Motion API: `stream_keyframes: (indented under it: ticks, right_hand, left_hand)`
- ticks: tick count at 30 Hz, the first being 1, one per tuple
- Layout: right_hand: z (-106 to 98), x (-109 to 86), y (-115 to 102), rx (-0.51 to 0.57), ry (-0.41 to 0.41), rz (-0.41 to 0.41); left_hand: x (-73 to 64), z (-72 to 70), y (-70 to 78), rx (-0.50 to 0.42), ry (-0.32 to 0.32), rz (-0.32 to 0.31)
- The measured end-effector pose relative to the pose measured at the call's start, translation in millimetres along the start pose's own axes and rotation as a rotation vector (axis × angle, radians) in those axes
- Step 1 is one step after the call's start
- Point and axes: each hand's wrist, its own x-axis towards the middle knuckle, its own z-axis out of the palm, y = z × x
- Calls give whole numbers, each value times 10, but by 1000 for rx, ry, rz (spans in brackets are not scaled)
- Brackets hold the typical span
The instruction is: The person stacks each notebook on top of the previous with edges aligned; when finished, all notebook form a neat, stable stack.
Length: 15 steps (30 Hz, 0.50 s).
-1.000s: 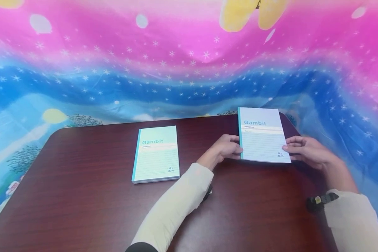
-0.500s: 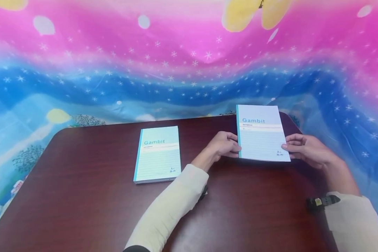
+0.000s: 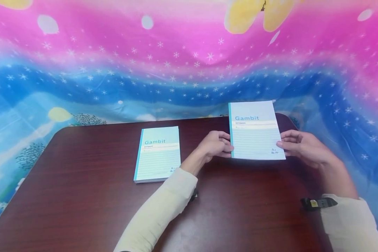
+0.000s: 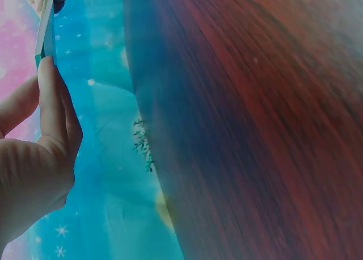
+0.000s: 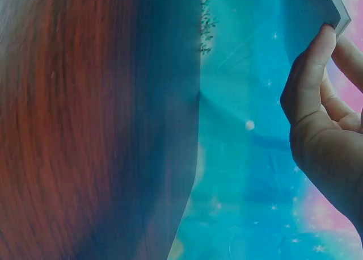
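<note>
A pale notebook (image 3: 255, 133) with a teal spine and "Gambit" on its cover is held up over the far right of the table. My left hand (image 3: 216, 145) pinches its spine edge near the lower corner, thumb on the cover. On the opposite edge, my right hand (image 3: 305, 148) grips the lower right side the same way. Both wrist views show the notebook raised off the table: its thin edge (image 4: 45, 27) between the left fingers, and its dark underside (image 5: 309, 13) above the right fingertips. A matching stack of notebooks (image 3: 159, 154) lies left of my left hand.
The dark red wooden table (image 3: 82, 196) has rounded far corners. Behind it hangs a pink and blue cloth (image 3: 176, 77) with snowflakes and butterflies, close to the table's far edge. My left forearm sleeve (image 3: 160, 210) passes just in front of the notebook stack.
Both hands have carried the notebook a little to the left and upward. The stack on the table has stayed put, and the left forearm now overlaps its lower right corner in the head view.
</note>
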Motion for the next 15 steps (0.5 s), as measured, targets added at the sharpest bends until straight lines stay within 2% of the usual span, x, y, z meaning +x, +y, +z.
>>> stream_keyframes:
  ticks: [10,15]
  right_hand:
    - [211,58,-121,-57,-1,-19]
    - [316,90,-179,-39,2,-33]
  left_hand:
    - [-185,-202,-7,21,15,23]
    - [-268,-336,46,53,8,56]
